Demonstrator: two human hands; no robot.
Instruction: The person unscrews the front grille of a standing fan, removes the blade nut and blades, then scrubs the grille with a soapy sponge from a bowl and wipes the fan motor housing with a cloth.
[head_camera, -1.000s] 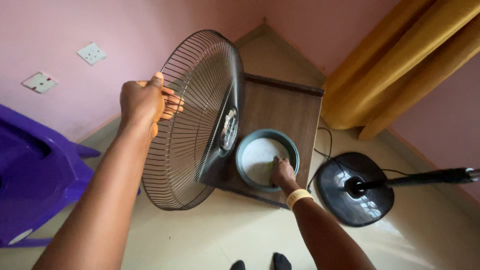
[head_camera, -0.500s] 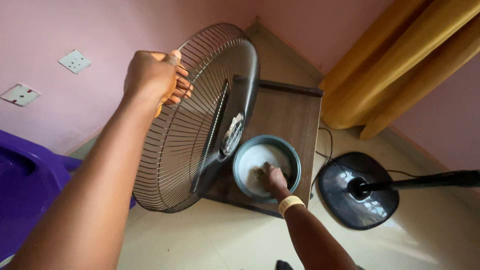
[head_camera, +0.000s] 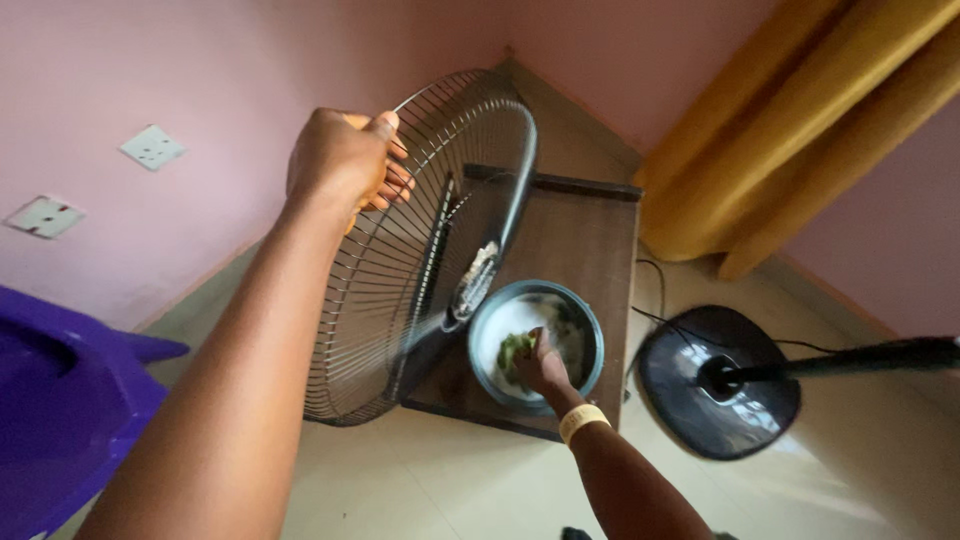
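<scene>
Left hand (head_camera: 340, 165), raised at arm's length, curls its fingers tightly over the upper rim of a round black wire fan guard (head_camera: 420, 260), a domed lattice of thin radial spokes held on edge, its face turned toward the right and its lower rim hanging just below and ahead of that hand over a brown wooden table (head_camera: 580, 240). Right hand (head_camera: 540, 365), lower and to the right, is closed on a crumpled green cloth (head_camera: 515, 350) inside a smooth round teal bowl (head_camera: 590, 330) of whitish water.
</scene>
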